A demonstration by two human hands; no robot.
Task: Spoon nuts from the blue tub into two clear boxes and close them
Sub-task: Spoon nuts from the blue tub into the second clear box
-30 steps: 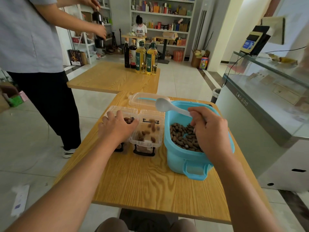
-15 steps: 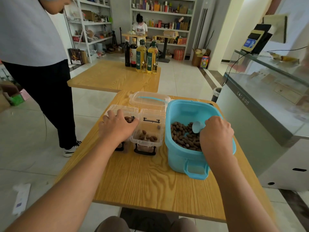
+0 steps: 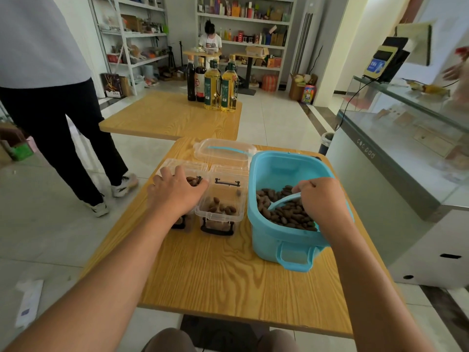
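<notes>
blue tub [image 3: 291,240]: brown nuts [image 3: 286,214] inside | right hand [image 3: 321,199]: grips pale spoon [image 3: 283,200] dug into nuts | left hand [image 3: 175,193]: fingers flat on left clear box [image 3: 184,168] | right clear box [image 3: 220,207]: partly filled

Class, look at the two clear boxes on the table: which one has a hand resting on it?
The clear box farther from the blue tub: the left hand lies over the left box. The right box, beside the tub, is uncovered, its nuts in plain view.

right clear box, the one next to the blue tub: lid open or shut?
Open. The right clear box has its lid flipped back, black latch unfastened, and the nuts inside lie uncovered.
</notes>
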